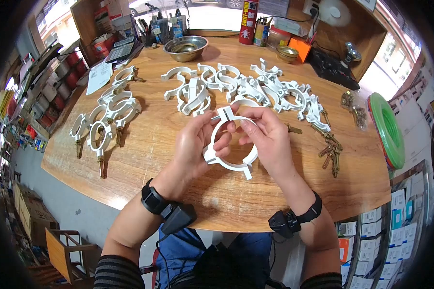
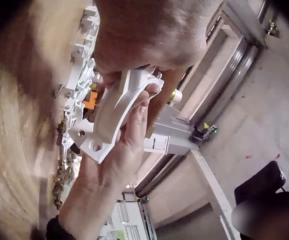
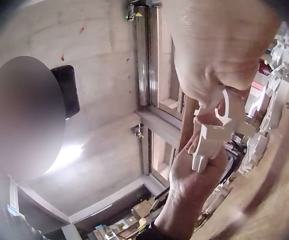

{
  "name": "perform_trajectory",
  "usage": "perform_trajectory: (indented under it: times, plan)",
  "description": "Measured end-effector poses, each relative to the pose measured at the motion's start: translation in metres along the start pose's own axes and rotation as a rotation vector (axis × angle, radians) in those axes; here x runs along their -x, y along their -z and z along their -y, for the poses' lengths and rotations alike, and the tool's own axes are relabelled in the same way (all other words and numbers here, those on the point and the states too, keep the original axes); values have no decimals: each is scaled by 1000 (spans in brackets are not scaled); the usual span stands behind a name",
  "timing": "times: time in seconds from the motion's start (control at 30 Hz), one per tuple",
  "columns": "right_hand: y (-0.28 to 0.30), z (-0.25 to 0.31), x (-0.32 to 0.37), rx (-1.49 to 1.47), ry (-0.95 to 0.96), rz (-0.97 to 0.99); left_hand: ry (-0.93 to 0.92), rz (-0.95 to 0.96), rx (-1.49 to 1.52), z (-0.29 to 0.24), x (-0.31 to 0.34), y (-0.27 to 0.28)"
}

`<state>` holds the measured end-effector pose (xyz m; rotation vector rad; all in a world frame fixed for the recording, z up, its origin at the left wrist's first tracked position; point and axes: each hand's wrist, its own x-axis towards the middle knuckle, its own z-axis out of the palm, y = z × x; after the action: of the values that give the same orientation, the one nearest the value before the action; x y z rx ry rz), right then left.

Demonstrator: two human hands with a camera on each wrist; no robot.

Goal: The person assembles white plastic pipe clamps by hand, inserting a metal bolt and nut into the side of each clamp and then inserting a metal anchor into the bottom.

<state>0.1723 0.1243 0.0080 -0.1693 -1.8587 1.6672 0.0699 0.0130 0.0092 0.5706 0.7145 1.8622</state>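
Over the middle of the wooden table (image 1: 178, 168), both hands hold a white plastic pipe clamp (image 1: 229, 161), two half-rings set together into a circle. My left hand (image 1: 216, 131) grips its left side, thumb near the top tab and fingers curled inside the ring. My right hand (image 1: 247, 131) pinches the upper right part beside the top tab. The left wrist view shows the clamp (image 2: 112, 112) held between the left palm above and the right hand's fingers (image 2: 129, 145) below. In the right wrist view the clamp (image 3: 212, 137) sits between both hands.
A pile of loose white clamp halves (image 1: 248, 89) lies behind the hands. Assembled clamps with brass screws (image 1: 106, 118) lie at the left. Loose brass screws (image 1: 330, 149) lie at the right, near a green coil (image 1: 388, 127). A metal bowl (image 1: 185, 47) stands at the back.
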Motion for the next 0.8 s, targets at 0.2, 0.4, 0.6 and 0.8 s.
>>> perform_trajectory:
  times: [0.2,0.4,0.6,0.8]
  plan:
    - [8,-11,-6,-150,-207,65,107,-98,168,3,-1,4]
    - [8,-13,-7,-171,-85,286,-150,-61,-44,-2,-3,7]
    - [-3,-12,3,146,-201,295,-263,-233,137,-4,-6,15]
    - [-7,-12,9,696,96,235,-286,-308,322,-5,-8,20]
